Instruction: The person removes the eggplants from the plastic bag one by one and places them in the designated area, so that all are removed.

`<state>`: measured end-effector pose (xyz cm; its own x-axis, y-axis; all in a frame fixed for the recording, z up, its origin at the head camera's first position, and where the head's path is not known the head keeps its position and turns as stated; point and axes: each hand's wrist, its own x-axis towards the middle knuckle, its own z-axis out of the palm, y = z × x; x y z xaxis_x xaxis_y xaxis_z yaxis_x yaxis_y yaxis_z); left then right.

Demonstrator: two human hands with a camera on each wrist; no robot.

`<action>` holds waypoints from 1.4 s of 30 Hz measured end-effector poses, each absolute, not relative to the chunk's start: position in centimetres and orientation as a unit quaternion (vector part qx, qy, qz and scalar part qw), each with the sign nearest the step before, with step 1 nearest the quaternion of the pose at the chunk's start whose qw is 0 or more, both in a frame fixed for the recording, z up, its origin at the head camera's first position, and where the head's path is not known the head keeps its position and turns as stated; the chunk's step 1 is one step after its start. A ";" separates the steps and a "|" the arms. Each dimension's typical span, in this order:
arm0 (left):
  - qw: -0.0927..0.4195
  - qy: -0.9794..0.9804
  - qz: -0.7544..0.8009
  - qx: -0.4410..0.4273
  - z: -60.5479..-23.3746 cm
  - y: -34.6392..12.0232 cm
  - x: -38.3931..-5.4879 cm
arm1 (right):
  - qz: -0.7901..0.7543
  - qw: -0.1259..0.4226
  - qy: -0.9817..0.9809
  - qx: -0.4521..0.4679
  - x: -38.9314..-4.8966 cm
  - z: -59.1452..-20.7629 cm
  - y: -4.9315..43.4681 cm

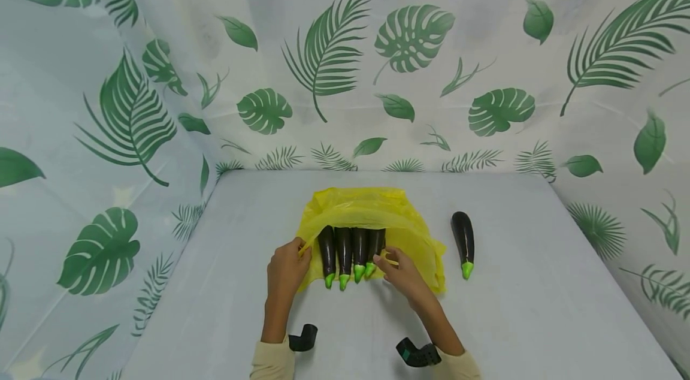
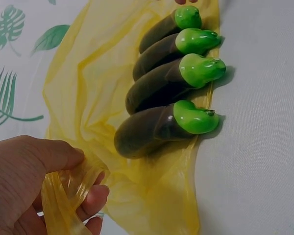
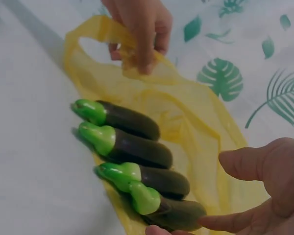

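Observation:
A yellow plastic bag point(image 1: 363, 200) lies spread with its mouth toward me. Inside the mouth several dark eggplants point(image 1: 343, 251) lie side by side, their green stem ends pointing toward me. My left hand point(image 1: 287, 269) pinches the bag's left edge between thumb and fingers, the plastic bunched in its grip point(image 2: 73, 183) in the left wrist view. My right hand point(image 1: 401, 275) is beside the rightmost eggplant point(image 3: 179, 214), fingertips right at it. In the right wrist view its thumb stands well apart from the fingers, with nothing gripped between them.
One more eggplant point(image 1: 463, 242) lies apart on the white table point(image 1: 517, 308), right of the bag, its green end toward me. A leaf-printed cloth point(image 1: 345, 68) hangs behind the table and along both sides. Black wrist devices point(image 1: 417, 353) sit at both wrists.

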<state>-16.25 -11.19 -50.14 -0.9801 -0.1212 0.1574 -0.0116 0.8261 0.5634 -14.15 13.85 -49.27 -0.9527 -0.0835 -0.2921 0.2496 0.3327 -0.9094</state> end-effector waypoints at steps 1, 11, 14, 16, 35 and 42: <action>0.092 -0.951 -0.295 0.035 -50.1 -11.2 -16.3 | -0.578 0.145 0.801 0.057 -14.3 -49.4 13.8; 0.093 -0.950 -0.296 0.038 -50.4 -11.3 -16.0 | -0.611 0.141 0.774 0.088 -15.1 -50.7 13.5; 0.095 -0.950 -0.295 0.038 -50.5 -11.4 -16.1 | -0.623 0.138 0.764 0.099 -15.4 -50.8 13.4; 0.097 -0.950 -0.295 0.038 -50.5 -11.4 -16.1 | -0.627 0.136 0.759 0.107 -15.7 -50.9 13.3; 0.101 -0.952 -0.288 0.039 -49.9 -11.5 -16.3 | -0.555 0.090 0.822 0.096 -18.5 -51.9 12.5; 0.110 -0.952 -0.284 0.032 -50.1 -11.5 -16.2 | -0.493 0.046 0.866 0.067 -18.7 -52.3 12.2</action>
<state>-16.23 -11.54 -50.11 -0.9737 -0.1243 0.1909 0.0007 0.8363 0.5482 -18.73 12.18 -52.28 -0.9867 0.0705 -0.1461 0.1617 0.5047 -0.8480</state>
